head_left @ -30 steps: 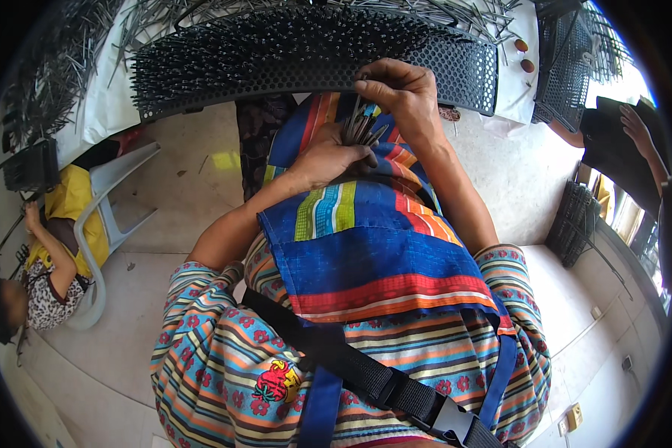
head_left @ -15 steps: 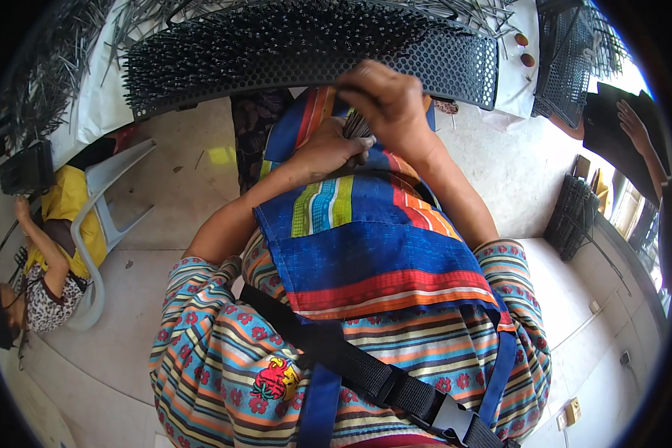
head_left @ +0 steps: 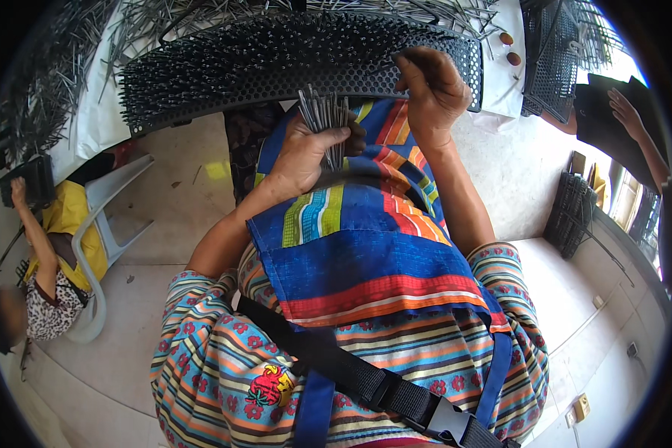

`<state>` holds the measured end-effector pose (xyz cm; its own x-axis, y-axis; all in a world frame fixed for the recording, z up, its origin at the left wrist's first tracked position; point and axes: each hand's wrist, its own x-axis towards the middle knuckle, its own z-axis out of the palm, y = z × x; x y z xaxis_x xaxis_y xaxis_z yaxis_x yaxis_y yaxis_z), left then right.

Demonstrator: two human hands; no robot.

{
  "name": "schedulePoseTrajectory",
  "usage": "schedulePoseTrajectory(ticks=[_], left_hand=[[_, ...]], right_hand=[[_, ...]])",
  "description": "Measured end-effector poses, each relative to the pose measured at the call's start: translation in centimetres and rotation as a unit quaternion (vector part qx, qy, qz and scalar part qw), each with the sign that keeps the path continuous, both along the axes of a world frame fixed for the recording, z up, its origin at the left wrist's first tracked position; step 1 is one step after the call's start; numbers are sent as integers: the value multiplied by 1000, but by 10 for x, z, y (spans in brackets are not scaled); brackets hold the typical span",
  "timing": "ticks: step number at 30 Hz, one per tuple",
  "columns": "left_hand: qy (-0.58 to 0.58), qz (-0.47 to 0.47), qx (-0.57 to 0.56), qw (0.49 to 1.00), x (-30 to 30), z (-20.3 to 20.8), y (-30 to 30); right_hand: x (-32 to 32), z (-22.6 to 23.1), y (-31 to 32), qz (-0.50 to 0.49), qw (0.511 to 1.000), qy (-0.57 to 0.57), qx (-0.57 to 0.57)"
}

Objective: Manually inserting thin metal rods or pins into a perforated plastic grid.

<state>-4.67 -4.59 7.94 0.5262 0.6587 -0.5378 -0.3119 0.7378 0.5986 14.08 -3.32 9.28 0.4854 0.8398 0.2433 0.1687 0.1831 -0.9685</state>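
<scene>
Thin dark-grey rods (head_left: 322,110) stand in a bundle in my left hand (head_left: 302,155), which is closed around them above my lap. Their upper ends fan out toward a curved black perforated tray (head_left: 467,78). My right hand (head_left: 434,93) is raised at the tray's right part, fingers curled and thumb near the fingertips. Whether a rod is between those fingertips is too small to make out. Many similar upright rods (head_left: 276,56) fill the tray's holes on the left and middle; bare holes show along its near edge and right end.
Loose rods (head_left: 145,30) lie on the white table covering (head_left: 101,112) behind and left of the tray. Two brown round pieces (head_left: 506,38) rest at its right. A person in yellow (head_left: 71,205) sits on a grey chair (head_left: 89,299) at left. Another person's hand (head_left: 626,112) shows far right.
My right hand has moved right, away from my left hand, to the tray's right part. My left hand has turned, and the rod bundle now stands upright and in plain view.
</scene>
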Motion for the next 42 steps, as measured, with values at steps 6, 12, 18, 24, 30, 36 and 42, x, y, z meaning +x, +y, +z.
schedulePoseTrajectory(ticks=[6, 12, 18, 24, 30, 36, 42], left_hand=[[67, 13, -65, 996, 3, -9, 4], [71, 21, -78, 994, -1, -10, 4], [19, 32, -68, 997, -1, -8, 9], [18, -25, -14, 999, 3, 3, 9], [31, 46, -50, 997, -5, -3, 1], [64, -98, -40, 992, -17, -16, -12], [133, -75, -82, 985, -15, -6, -7]], right_hand=[[-2, -12, 12, 9, 978, -206, -13], [-14, -4, 19, 78, 890, -448, -3], [-12, 1, -4, 83, 922, -373, -55], [-21, -21, -25, 227, 930, 4, -290], [-13, -9, -20, 114, 943, 199, -242], [6, -7, 4, 4, 996, 84, -7], [10, -23, 6, 46, 998, -47, 14]])
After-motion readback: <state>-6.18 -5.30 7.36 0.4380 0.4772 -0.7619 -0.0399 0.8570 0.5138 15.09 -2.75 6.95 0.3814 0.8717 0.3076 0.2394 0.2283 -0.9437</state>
